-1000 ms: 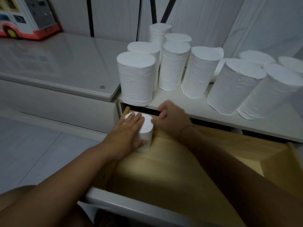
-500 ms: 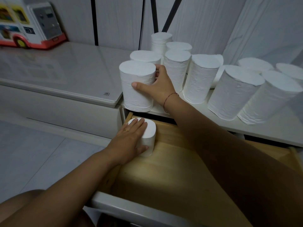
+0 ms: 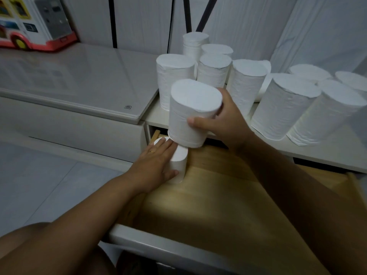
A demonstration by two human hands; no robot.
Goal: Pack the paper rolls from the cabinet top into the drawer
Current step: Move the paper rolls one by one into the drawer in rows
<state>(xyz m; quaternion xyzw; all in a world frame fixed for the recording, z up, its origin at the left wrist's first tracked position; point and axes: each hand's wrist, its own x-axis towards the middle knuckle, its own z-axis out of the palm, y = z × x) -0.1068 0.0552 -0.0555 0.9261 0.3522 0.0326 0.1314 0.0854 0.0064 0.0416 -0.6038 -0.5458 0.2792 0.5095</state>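
My right hand (image 3: 220,124) grips a white paper roll (image 3: 190,114) and holds it in the air, tilted, above the back left corner of the open wooden drawer (image 3: 228,205). One roll (image 3: 178,161) stands upright in that corner. My left hand (image 3: 155,167) rests on its top and side, fingers straight, thumb against its front. Several more white rolls (image 3: 246,84) stand on the cabinet top (image 3: 317,151) behind the drawer.
A lower grey cabinet with a glass-like top (image 3: 79,82) lies to the left, with a red and white toy bus (image 3: 29,22) at its back. The drawer's white front (image 3: 158,247) is nearest me. Pale floor tiles (image 3: 39,185) lie at the left.
My right hand went from the drawer to the front left roll on the cabinet top, gripped it and lifted it towards the drawer. My left hand stayed on the roll in the drawer.
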